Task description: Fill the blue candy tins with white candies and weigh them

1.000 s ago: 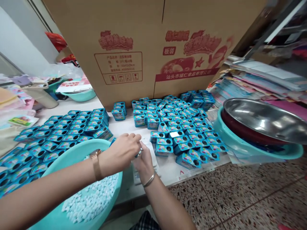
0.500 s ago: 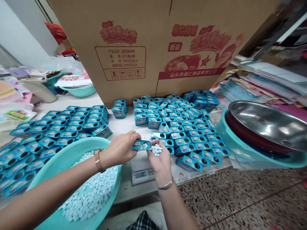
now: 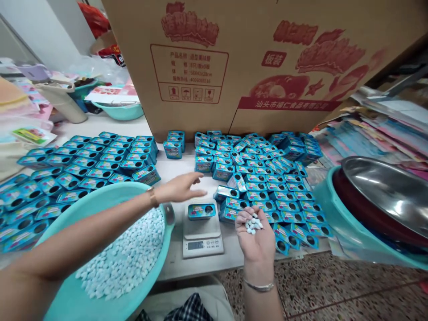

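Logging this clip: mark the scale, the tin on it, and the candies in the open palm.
scale (image 3: 202,229), head view, on its weighing platform.
tin (image 3: 201,211), head view, on its printed top.
candies (image 3: 253,224), head view, middle of the pile.

Tins (image 3: 254,178) — bright blue, multicoloured labels; basin (image 3: 100,200) — turquoise; candies (image 3: 123,263) — white and pale blue; scale (image 3: 202,236) — white; carton (image 3: 261,58) — brown, red print; floor (image 3: 334,290) — speckled terrazzo; bowl (image 3: 384,187) — silver.

One white digital scale (image 3: 203,232), bearing one blue rectangular tin (image 3: 201,211); one round steel bowl (image 3: 384,187). Three turquoise plastic basins (image 3: 110,187) (image 3: 122,112) (image 3: 323,196). Other blue tins (image 3: 267,178) and white tablets (image 3: 127,258): too numerous to count.
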`<act>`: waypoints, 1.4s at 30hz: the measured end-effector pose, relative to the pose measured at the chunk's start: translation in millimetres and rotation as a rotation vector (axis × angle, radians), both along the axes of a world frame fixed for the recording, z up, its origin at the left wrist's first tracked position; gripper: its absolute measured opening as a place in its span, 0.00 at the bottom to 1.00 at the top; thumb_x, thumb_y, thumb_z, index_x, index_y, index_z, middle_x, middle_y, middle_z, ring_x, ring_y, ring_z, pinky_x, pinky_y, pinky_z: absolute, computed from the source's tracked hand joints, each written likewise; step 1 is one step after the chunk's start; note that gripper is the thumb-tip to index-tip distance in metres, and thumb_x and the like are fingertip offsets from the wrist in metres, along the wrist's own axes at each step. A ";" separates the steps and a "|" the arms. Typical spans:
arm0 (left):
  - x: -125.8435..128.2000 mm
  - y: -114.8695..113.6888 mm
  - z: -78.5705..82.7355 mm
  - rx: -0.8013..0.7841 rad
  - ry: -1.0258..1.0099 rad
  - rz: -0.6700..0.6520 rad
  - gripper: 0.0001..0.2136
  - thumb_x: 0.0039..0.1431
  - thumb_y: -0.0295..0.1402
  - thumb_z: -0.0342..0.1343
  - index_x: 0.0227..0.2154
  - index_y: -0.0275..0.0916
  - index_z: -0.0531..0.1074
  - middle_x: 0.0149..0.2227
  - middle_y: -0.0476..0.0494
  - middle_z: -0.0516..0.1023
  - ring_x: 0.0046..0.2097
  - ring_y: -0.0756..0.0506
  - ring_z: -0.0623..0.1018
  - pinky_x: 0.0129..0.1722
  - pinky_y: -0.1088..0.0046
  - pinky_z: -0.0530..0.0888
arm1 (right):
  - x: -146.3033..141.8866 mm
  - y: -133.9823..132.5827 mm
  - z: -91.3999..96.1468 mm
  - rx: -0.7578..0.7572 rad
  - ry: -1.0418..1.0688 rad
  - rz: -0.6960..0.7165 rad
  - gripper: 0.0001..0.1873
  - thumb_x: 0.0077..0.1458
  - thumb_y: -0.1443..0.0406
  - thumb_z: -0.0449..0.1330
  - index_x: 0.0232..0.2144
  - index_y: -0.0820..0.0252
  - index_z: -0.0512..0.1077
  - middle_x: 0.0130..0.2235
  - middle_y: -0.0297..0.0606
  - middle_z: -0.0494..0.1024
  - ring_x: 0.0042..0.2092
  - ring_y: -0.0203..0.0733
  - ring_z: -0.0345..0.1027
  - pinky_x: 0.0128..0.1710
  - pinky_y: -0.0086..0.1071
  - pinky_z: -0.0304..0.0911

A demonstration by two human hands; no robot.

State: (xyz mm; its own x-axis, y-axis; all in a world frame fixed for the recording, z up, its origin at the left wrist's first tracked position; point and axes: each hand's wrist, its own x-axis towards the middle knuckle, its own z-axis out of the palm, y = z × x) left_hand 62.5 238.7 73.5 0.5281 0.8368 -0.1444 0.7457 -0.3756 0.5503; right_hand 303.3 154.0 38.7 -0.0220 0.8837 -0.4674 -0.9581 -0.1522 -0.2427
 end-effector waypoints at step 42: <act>15.9 -70.1 -15.5 0.130 -0.198 0.105 0.36 0.48 0.42 0.65 0.59 0.36 0.60 0.60 0.33 0.67 0.61 0.38 0.67 0.59 0.58 0.65 | -52.5 20.2 39.0 0.151 -0.272 -0.053 0.11 0.60 0.61 0.53 0.27 0.58 0.62 0.20 0.21 0.56 0.18 0.26 0.50 0.18 0.22 0.51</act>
